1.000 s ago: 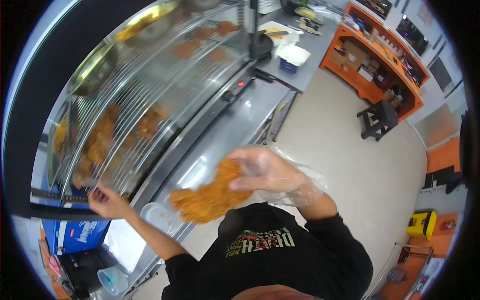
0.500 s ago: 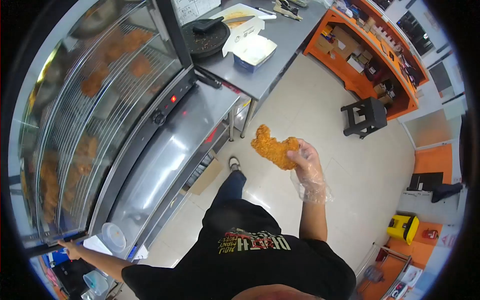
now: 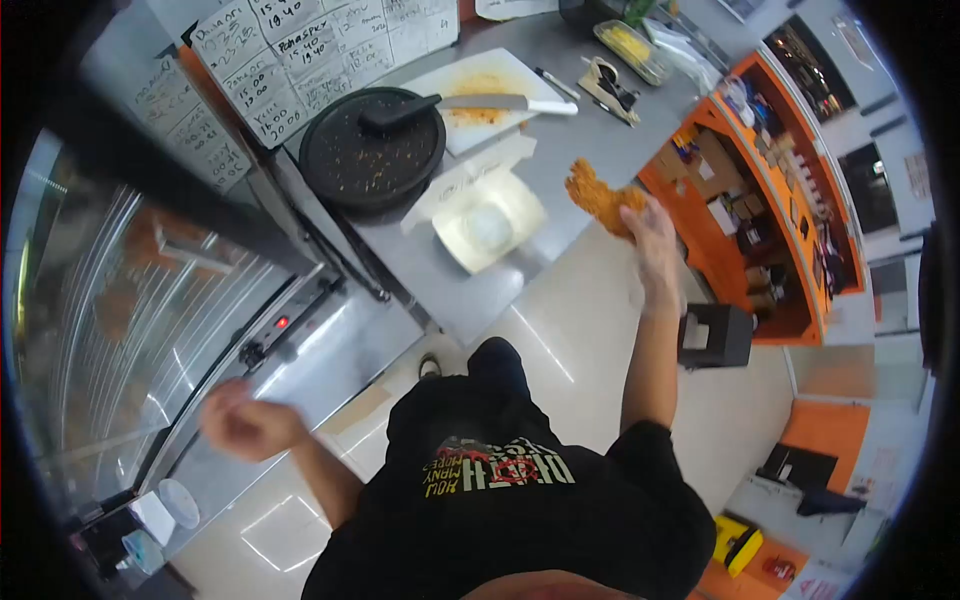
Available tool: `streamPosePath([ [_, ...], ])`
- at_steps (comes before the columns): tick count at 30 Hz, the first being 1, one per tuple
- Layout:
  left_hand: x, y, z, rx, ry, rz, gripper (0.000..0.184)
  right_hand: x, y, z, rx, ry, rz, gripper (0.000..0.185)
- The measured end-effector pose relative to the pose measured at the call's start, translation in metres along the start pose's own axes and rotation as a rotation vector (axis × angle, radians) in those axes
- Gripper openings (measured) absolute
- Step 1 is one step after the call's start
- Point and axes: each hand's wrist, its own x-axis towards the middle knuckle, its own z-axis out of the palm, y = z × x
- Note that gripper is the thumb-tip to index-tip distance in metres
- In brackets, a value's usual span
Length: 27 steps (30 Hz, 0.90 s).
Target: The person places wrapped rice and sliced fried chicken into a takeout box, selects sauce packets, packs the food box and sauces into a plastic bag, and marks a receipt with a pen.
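A steel counter (image 3: 455, 315) runs through a food shop's work area, with a glass warming cabinet (image 3: 90, 330) at left, wire racks behind its panes and a red light glowing on its front rail. Across the tiled floor (image 3: 560, 345), an orange shelf (image 3: 805, 315) stands stocked with boxes and small goods. Between them stands a person in a black shirt (image 3: 510, 525) with lettering on the chest. Handwritten names and times fill a whiteboard (image 3: 325, 50) behind the counter. A black stool (image 3: 725, 335) stands by the shelf, partly hidden by the forearm. On the steel, a dark mortar (image 3: 350, 165) flecked with bits sits just beside a stained cutting board (image 3: 430, 85). In front of both lies an open box (image 3: 455, 235), something pale and round inside. The right hand (image 3: 655, 240), in clear plastic, grasps one end of a piece of breaded chicken (image 3: 600, 195), raised near the counter's edge, to the right of the box. The left hand (image 3: 250, 425), blurred beside the cabinet's front rail, appears curled; whether it is clenched cannot be told. A knife (image 3: 500, 102) lies across the board, its tip near the pestle (image 3: 400, 112) resting in the mortar.
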Motion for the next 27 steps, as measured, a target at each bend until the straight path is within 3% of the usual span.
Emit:
streamPosePath([
  [2, -0.051, 0.043, 0.067, -0.094, -0.315, -0.126, 0.006, 0.112, 0.030, 0.001, -0.179, -0.132, -0.039, 0.041],
  [5, -0.084, 0.088, 0.158, -0.129, -0.642, -0.132, 0.012, 0.261, 0.063, 0.039, -0.167, -0.432, -0.030, 0.043],
  [9, -0.109, 0.123, 0.249, 0.005, -0.722, -0.236, 0.015, 0.411, 0.101, 0.116, -0.210, -0.806, -0.015, 0.050],
  [13, -0.124, 0.152, 0.294, 0.272, -0.646, -0.428, 0.014, 0.477, 0.127, 0.180, -0.379, -0.961, 0.041, 0.053],
  [14, -0.128, 0.155, 0.303, 0.322, -0.639, -0.403, 0.016, 0.502, 0.170, 0.197, -0.342, -1.060, -0.054, 0.051],
  [17, -0.137, 0.163, 0.326, 0.429, -0.543, -0.482, 0.017, 0.508, 0.174, 0.202, -0.504, -1.136, -0.187, 0.050],
  [20, -0.135, 0.167, 0.340, 0.533, -0.583, -0.453, 0.017, 0.481, 0.141, 0.179, -0.611, -0.682, -0.682, 0.049],
  [22, -0.131, 0.170, 0.346, 0.600, -0.602, -0.401, 0.016, 0.459, 0.144, 0.148, -0.590, -0.495, -0.814, 0.046],
  [24, -0.126, 0.172, 0.346, 0.610, -0.566, -0.430, 0.016, 0.433, 0.116, 0.104, -1.006, -0.773, -0.540, 0.047],
  [26, -0.122, 0.168, 0.341, 0.560, -0.531, -0.471, 0.015, 0.409, 0.111, 0.073, -1.125, -0.921, -0.529, 0.048],
  [27, -0.117, 0.162, 0.341, 0.528, -0.525, -0.496, 0.014, 0.407, 0.128, 0.069, -1.146, -0.875, -0.645, 0.046],
])
